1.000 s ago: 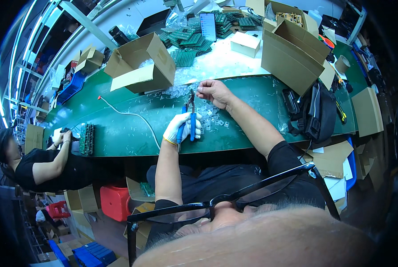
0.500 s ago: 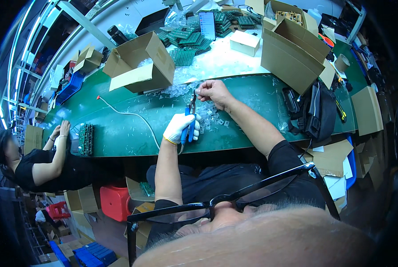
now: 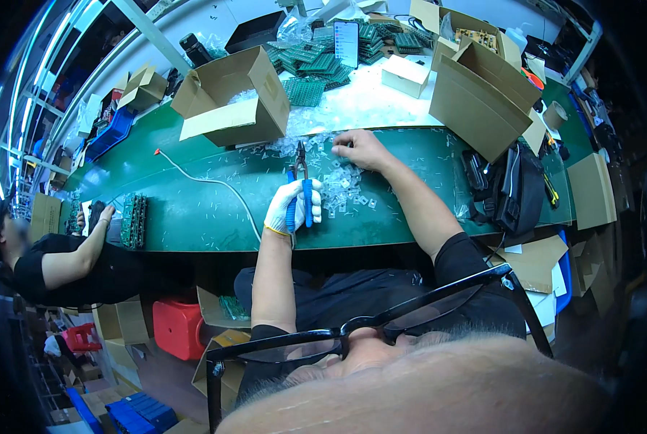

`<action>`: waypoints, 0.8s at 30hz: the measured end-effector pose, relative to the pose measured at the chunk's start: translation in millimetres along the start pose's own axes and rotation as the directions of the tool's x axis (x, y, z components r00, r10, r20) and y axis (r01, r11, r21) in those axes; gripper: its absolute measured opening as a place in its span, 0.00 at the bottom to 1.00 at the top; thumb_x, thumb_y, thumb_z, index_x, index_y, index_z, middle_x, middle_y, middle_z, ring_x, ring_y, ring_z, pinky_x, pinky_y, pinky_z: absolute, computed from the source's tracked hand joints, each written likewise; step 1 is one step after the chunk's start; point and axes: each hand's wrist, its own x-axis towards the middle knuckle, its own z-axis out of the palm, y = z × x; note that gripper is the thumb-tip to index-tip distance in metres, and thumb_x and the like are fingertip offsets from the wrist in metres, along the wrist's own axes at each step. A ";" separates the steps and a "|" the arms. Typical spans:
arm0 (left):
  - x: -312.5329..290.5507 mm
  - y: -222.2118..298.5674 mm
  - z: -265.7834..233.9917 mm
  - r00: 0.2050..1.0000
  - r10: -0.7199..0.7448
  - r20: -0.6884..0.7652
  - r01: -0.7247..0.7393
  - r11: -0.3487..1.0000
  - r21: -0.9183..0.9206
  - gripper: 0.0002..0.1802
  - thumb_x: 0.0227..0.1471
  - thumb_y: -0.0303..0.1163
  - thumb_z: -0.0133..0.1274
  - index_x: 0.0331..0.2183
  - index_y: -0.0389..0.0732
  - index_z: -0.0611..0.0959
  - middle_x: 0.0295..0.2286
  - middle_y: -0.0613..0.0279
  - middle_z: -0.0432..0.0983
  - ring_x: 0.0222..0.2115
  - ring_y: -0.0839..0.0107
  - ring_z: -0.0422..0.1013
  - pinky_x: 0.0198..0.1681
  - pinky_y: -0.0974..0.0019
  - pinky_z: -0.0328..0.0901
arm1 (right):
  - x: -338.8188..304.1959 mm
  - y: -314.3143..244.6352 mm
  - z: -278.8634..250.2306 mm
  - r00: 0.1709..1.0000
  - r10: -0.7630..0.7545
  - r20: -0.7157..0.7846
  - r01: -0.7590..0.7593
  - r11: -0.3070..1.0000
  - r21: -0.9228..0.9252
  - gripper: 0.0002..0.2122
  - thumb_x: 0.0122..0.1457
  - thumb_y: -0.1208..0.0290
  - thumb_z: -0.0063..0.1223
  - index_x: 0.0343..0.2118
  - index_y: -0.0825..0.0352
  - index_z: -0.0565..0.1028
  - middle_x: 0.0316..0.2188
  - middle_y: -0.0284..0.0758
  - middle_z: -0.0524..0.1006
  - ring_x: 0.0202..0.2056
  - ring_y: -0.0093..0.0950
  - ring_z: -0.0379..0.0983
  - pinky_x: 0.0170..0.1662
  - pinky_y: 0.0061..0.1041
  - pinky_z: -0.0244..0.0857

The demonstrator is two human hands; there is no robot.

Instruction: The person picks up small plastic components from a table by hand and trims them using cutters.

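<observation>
My left hand [image 3: 280,207], in a white glove, grips blue-handled pliers [image 3: 308,201] whose jaws point toward the far side of the table. The two handles stand apart. To the right of the jaws is my bare right hand [image 3: 364,150], fingers curled with the tips close together. Whether a small piece sits between those fingertips cannot be made out. Just below it, small clear plastic pieces [image 3: 344,188] lie in a loose heap on the green table mat [image 3: 193,210]. More clear bits spread beyond the plier tips, and thin pale slivers are scattered around.
An open carton [image 3: 240,119] stands at far left, another [image 3: 479,101] at far right. Green circuit boards [image 3: 316,65], a phone [image 3: 346,45] and a white box [image 3: 404,75] are at the back. A black bag [image 3: 515,192] lies right. A cable [image 3: 208,180] crosses the mat. A co-worker [image 3: 70,257] sits left.
My right hand has moved away from the plier tips, a little to the right. The pliers have turned more upright, with their handles wider apart. The co-worker's hands have come lower.
</observation>
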 end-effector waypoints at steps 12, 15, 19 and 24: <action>1.4 0.8 -12.1 0.996 -0.022 0.081 0.018 0.999 0.051 0.38 0.59 0.54 0.60 0.56 0.29 0.76 0.38 0.52 0.82 0.32 0.57 0.80 0.37 0.50 0.77 | 6.1 -1.1 22.8 0.973 -0.112 -0.203 0.015 0.904 -0.426 0.10 0.61 0.71 0.57 0.44 0.62 0.83 0.43 0.44 0.77 0.44 0.49 0.79 0.48 0.48 0.73; 1.4 -0.4 -10.7 0.995 -0.027 0.097 0.024 0.999 0.025 0.39 0.59 0.55 0.60 0.56 0.29 0.76 0.38 0.52 0.82 0.33 0.57 0.80 0.37 0.49 0.77 | 7.0 3.1 21.1 0.974 -0.086 -0.208 -0.004 0.918 -0.397 0.08 0.60 0.71 0.59 0.41 0.63 0.83 0.43 0.44 0.77 0.44 0.48 0.78 0.49 0.47 0.73; 1.7 0.4 -6.8 0.997 -0.029 0.075 0.024 0.998 0.063 0.40 0.58 0.56 0.61 0.56 0.29 0.76 0.38 0.52 0.82 0.33 0.56 0.80 0.38 0.49 0.77 | 9.8 3.6 21.1 0.989 -0.037 -0.146 -0.026 0.914 -0.406 0.09 0.60 0.72 0.61 0.42 0.63 0.83 0.43 0.45 0.78 0.45 0.49 0.77 0.49 0.46 0.71; 0.5 -0.5 7.4 0.999 -0.042 0.012 0.041 0.999 0.032 0.30 0.64 0.46 0.56 0.53 0.27 0.78 0.34 0.51 0.82 0.31 0.56 0.81 0.35 0.50 0.78 | 8.6 -6.8 19.9 0.975 -0.047 -0.216 0.037 0.998 -0.050 0.10 0.62 0.74 0.61 0.46 0.63 0.83 0.37 0.37 0.79 0.42 0.37 0.79 0.45 0.37 0.72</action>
